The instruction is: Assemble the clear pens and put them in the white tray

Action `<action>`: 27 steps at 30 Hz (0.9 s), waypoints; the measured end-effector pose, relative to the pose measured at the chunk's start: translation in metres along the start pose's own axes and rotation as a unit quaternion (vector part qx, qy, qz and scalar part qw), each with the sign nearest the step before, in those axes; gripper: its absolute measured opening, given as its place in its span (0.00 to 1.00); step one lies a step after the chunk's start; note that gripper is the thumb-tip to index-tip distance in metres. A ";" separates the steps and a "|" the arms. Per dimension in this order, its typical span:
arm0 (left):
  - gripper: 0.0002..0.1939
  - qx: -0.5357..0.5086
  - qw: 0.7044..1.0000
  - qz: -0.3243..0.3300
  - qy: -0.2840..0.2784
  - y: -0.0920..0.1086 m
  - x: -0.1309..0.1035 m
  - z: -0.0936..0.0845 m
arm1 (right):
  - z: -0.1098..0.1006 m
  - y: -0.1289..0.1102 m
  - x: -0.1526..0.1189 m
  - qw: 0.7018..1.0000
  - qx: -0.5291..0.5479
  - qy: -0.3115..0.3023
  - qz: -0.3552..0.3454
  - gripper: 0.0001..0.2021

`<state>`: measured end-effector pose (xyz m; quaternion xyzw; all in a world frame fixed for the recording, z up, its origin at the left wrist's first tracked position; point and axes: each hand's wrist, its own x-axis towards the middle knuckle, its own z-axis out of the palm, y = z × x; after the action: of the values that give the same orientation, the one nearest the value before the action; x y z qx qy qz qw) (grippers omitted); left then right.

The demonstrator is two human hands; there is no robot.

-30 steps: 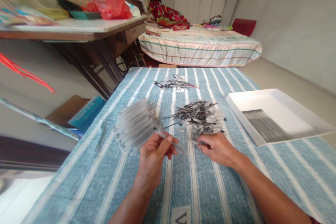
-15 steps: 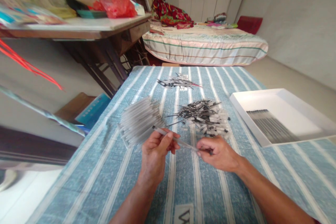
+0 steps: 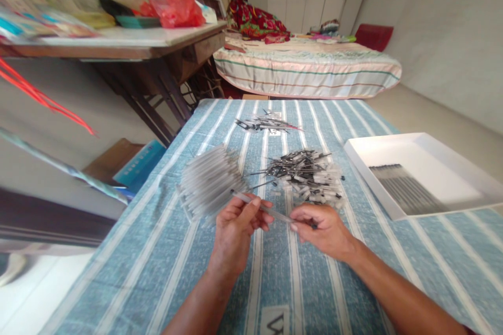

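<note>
A clear pen barrel with a dark end [image 3: 280, 215] slants between my two hands above the striped cloth. My left hand [image 3: 241, 217] pinches it near its dark upper end. The fingers of my right hand [image 3: 320, 227] are closed round its lower right end, and a small dark piece shows at them. Behind my left hand lies a stack of clear barrels [image 3: 210, 180]. A heap of black and clear pen parts [image 3: 306, 172] lies just beyond my right hand.
A white box [image 3: 451, 167] with a row of pens [image 3: 404, 188] stands at the right. More thin parts [image 3: 267, 123] lie at the table's far end. A cluttered desk [image 3: 149, 51] is at the left, a bed [image 3: 310, 65] behind.
My left hand has shifted slightly right with the barrel. My right hand has moved slightly left, so the two hands are a little closer together.
</note>
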<state>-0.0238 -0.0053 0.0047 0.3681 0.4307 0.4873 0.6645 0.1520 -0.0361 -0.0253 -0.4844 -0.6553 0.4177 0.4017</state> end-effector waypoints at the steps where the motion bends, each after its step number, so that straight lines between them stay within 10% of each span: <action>1: 0.07 -0.007 1.000 -0.007 0.003 0.000 0.000 0.000 | 0.000 0.000 0.000 1.000 0.001 0.007 -0.004 0.02; 27: 0.08 -0.035 0.999 -0.012 0.017 -0.016 0.002 0.005 | 0.009 -0.001 0.000 0.959 -0.235 0.041 -0.155 0.09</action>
<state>-0.0139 -0.0083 -0.0089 0.3312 0.4289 0.5001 0.6755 0.1428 -0.0380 -0.0271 -0.4741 -0.7850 0.1641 0.3634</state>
